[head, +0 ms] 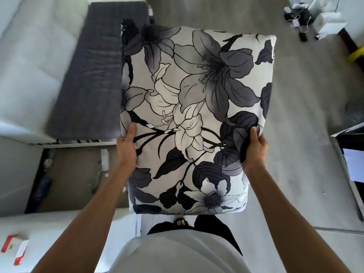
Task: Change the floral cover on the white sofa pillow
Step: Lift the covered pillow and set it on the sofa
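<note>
Two hands, left hand [126,148] and right hand [255,148], grip one floral pillow [195,107].

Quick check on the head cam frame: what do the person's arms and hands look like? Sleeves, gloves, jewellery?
Both forearms are bare up to the frame edge, no sleeves showing. The left hand and right hand wear no gloves; no rings, watch or bands are visible. The torso below shows a white top.

Dark rug [94,75] by sofa [25,66]; cable clutter [307,18] far right.
</note>
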